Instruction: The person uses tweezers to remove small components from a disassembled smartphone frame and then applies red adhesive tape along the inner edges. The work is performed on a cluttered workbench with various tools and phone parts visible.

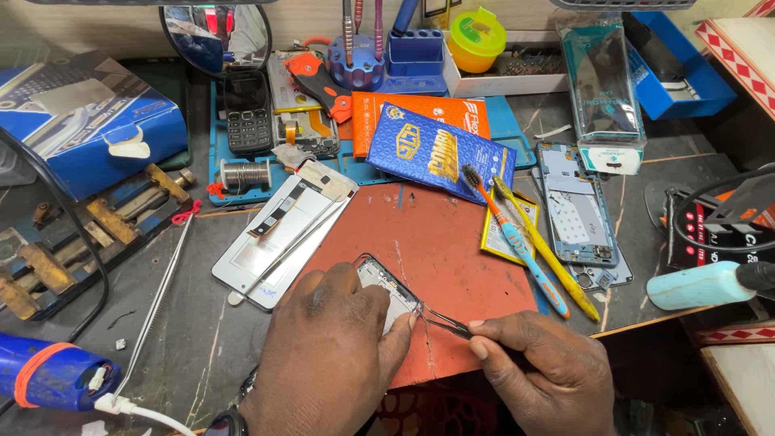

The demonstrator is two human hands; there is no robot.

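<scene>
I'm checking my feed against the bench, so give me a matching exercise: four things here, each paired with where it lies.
Things:
1. tweezers
2. keypad phone
3. two toothbrushes
4. solder spool

Places:
A. on the blue mat, below the keypad phone
B. in the right hand, tips at the phone frame under the left hand
C. right of the red mat
D. below the round mirror

Pairs: 1-B, 2-D, 3-C, 4-A
</scene>
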